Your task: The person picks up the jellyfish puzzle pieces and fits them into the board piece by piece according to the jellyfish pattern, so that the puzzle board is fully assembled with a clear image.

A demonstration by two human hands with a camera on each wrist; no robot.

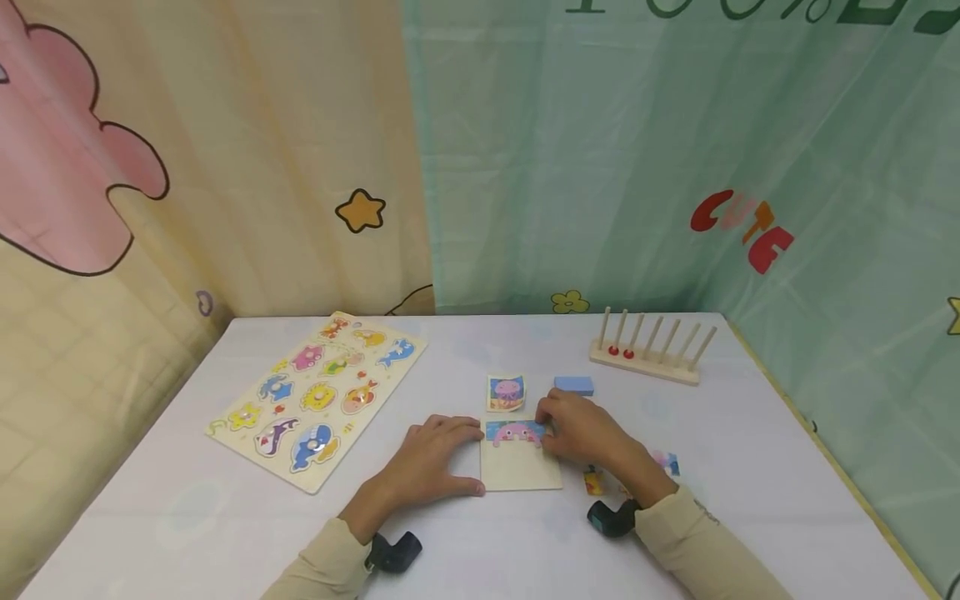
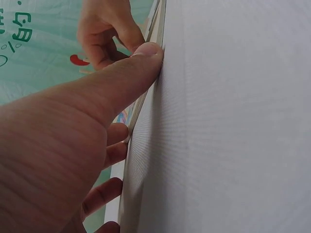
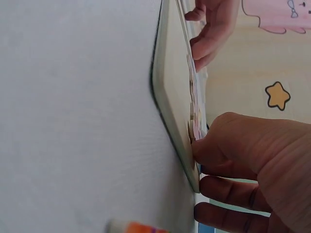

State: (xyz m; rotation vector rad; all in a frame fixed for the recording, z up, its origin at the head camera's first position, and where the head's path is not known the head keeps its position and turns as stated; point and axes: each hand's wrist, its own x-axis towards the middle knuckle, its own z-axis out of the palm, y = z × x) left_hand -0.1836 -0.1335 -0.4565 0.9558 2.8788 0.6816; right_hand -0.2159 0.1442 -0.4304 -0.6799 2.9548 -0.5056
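Observation:
A small pale wooden puzzle board (image 1: 519, 471) lies on the white table, with a strip of blue and pink picture pieces (image 1: 512, 432) along its far side. My left hand (image 1: 431, 460) touches the board's left edge with extended fingers, its thumb (image 2: 148, 52) at the near corner. At the strip's right end, my right hand (image 1: 577, 429) pinches a puzzle piece, its thumb (image 3: 209, 148) against the piece; the index fingertip is hidden in the right wrist view. A picture card (image 1: 506, 393) of a pink character lies just beyond the board.
Loose pieces lie by the right forearm, among them a yellow one (image 1: 592, 481) and a blue-pink one (image 1: 670, 463), partly hidden. A blue block (image 1: 573, 385) sits beyond the right hand. Farther back stands a peg rack (image 1: 652, 364) with red beads. An animal puzzle board (image 1: 388, 379) lies left.

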